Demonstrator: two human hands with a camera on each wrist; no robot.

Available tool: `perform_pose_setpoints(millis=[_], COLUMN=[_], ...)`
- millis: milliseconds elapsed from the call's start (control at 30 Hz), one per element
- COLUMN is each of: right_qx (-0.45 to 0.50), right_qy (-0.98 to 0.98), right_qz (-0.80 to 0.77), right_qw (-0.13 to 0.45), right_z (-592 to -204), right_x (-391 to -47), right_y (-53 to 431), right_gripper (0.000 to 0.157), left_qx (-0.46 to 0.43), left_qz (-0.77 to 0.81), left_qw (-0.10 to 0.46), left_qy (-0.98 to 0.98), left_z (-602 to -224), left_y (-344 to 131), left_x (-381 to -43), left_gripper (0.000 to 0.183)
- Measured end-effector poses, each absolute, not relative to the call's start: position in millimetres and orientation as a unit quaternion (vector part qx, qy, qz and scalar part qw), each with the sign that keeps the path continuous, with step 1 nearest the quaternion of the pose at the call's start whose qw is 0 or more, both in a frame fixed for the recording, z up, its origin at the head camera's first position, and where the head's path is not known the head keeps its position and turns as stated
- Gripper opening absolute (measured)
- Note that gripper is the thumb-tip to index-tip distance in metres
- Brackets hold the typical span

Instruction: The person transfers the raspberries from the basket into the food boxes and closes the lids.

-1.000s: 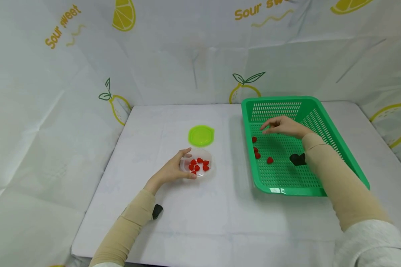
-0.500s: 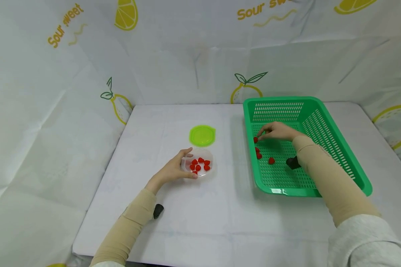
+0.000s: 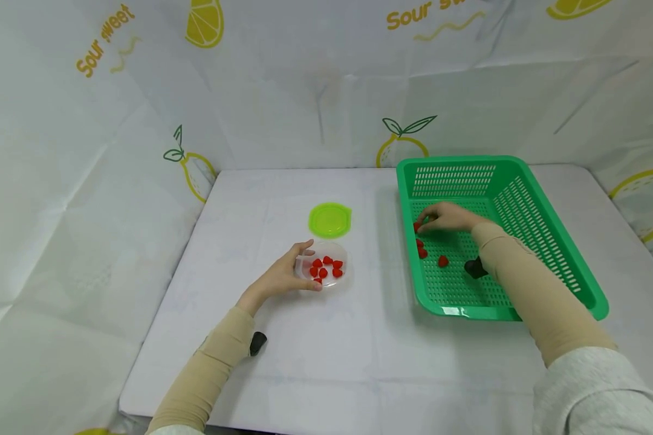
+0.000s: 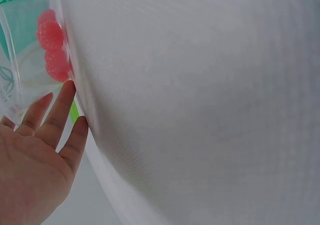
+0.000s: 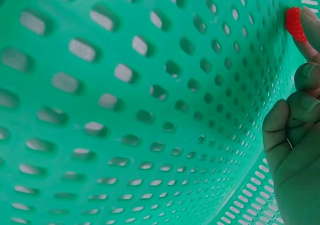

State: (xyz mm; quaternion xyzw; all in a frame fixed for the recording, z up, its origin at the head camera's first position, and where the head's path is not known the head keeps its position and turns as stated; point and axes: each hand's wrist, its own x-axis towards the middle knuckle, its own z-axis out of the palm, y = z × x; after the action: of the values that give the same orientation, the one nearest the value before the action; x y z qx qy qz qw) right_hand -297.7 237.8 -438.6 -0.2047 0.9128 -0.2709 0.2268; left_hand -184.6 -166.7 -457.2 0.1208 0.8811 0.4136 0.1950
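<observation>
My left hand (image 3: 277, 278) grips a small clear plastic container (image 3: 332, 248) on the white table, thumb at its near side and fingers round the far side. Several red raspberries (image 3: 323, 273) lie inside it; the left wrist view shows some raspberries (image 4: 51, 35) through the clear wall, close to the fingertips. Inside the green basket (image 3: 405, 205), my right hand (image 3: 445, 217) pinches a raspberry (image 5: 296, 24) between thumb and forefinger, beside the left wall. More raspberries (image 3: 422, 253) lie nearer along that wall, with a lone raspberry (image 3: 443, 261) to their right.
A bright green lid (image 3: 329, 220) lies flat just behind the container. The basket's raised, perforated walls surround my right hand. White cloth printed with lemons (image 3: 401, 145) hangs behind and at the sides of the table.
My right hand has moved down and left within the basket to the raspberry at the left wall, and its fingers have closed on it. The left hand and container stay in place.
</observation>
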Motion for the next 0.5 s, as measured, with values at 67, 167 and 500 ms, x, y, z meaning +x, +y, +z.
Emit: perform_pose_setpoints(millis=[67, 167, 500], right_qx=[-0.205, -0.204, -0.211], right_qy=[0.911, 0.91, 0.906], right_qz=[-0.273, -0.274, -0.282], right_qw=[0.232, 0.236, 0.235], right_z=[-440.3, -443.4, -445.7], right_x=[-298.7, -299.9, -298.8], right_y=[237.2, 236.3, 236.0], right_gripper=[0.034, 0.035, 0.034], left_qx=[0.12, 0.121, 0.12], left_qz=[0.414, 0.417, 0.414], left_qw=[0.195, 0.194, 0.189], left_qy=[0.881, 0.88, 0.882], left_z=[-457.0, -456.9, -456.3], left_y=[-166.4, -166.2, -165.0], left_x=[-184.6, -184.6, -184.0], left_gripper=[0.097, 0.097, 0.1])
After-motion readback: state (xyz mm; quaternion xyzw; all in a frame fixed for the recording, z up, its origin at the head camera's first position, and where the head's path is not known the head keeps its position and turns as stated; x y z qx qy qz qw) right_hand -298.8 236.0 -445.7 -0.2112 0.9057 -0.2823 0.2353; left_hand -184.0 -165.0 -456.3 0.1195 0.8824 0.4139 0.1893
